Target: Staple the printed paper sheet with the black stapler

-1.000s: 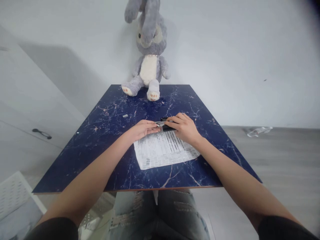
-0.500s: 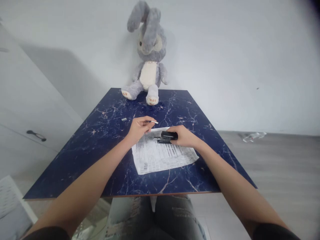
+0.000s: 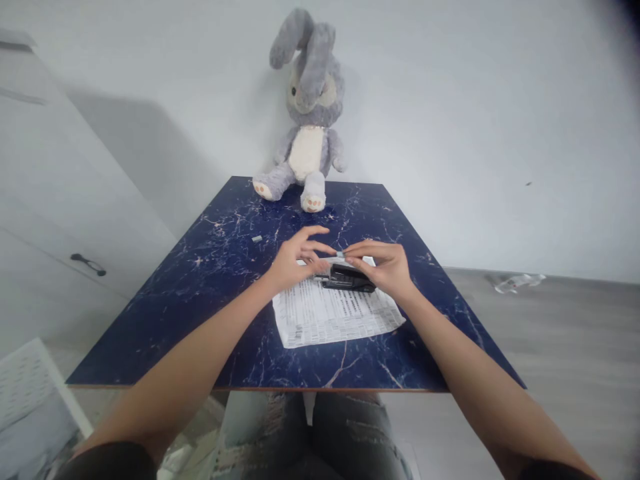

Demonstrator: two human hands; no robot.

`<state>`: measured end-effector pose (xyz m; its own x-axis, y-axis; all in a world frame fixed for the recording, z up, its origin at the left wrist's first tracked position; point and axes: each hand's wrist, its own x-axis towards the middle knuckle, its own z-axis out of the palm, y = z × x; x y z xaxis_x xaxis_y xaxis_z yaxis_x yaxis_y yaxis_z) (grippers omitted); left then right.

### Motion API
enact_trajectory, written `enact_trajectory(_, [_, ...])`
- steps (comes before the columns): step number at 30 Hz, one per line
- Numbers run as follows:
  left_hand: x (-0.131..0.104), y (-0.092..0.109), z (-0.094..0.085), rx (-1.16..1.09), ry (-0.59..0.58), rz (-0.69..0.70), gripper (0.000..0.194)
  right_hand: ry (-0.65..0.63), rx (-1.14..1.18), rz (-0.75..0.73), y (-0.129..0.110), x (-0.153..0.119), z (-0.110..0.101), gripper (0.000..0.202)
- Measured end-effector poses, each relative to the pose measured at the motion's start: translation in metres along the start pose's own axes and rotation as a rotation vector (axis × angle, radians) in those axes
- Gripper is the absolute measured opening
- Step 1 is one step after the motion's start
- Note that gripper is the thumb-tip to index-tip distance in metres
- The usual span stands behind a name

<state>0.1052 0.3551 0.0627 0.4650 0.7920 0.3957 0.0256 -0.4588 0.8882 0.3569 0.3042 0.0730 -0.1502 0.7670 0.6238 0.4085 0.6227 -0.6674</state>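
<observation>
A black stapler [image 3: 349,279] lies on a printed sheet of paper [image 3: 330,320] on the blue marbled table. Just above it, my right hand [image 3: 383,265] pinches a small grey staple strip [image 3: 341,254] between thumb and fingertips. My left hand [image 3: 304,257] has its fingers spread, one fingertip at the strip's left end, with the thumb near the stapler's left end. Farther left on the table rests another small grey piece [image 3: 257,239].
A grey plush rabbit [image 3: 307,150] sits at the table's back edge against the wall. To the lower left stands a white perforated rack [image 3: 35,393]. A clear plastic item [image 3: 517,283] lies on the floor at the right.
My right hand has let go of the stapler, which now lies on the paper, and holds the small strip. My left hand's fingers have spread. The view has shifted slightly.
</observation>
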Motion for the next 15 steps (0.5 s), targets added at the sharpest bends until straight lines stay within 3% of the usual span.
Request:
enact_trajectory(1, [0.003, -0.004, -0.014, 0.082, 0.072, -0.017, 0.045, 0.042, -0.026, 0.055, 0.008, 0.001, -0.005, 0.017])
enact_trajectory(2, [0.006, -0.010, -0.029, 0.212, 0.226, -0.038, 0.033, 0.087, -0.068, 0.116, 0.019, 0.002, -0.011, 0.018])
enact_trajectory(4, [0.009, -0.024, -0.059, 0.607, 0.425, -0.164, 0.023, 0.146, -0.200, 0.236, 0.047, 0.002, -0.026, 0.020])
enact_trajectory(6, [0.009, -0.041, -0.083, 0.948, 0.417, -0.360, 0.026, 0.134, -0.390, 0.322, 0.077, 0.002, -0.040, 0.015])
enact_trajectory(8, [0.006, -0.054, -0.097, 1.095, 0.342, -0.478, 0.029, 0.073, -0.539, 0.396, 0.103, 0.000, -0.050, 0.011])
enact_trajectory(11, [0.006, -0.062, -0.102, 1.133, 0.288, -0.507, 0.027, 0.035, -0.627, 0.435, 0.125, 0.000, -0.053, 0.011])
enact_trajectory(15, [0.012, -0.060, -0.091, 1.042, 0.299, -0.434, 0.019, 0.075, -0.644, 0.272, 0.122, 0.003, -0.049, 0.014])
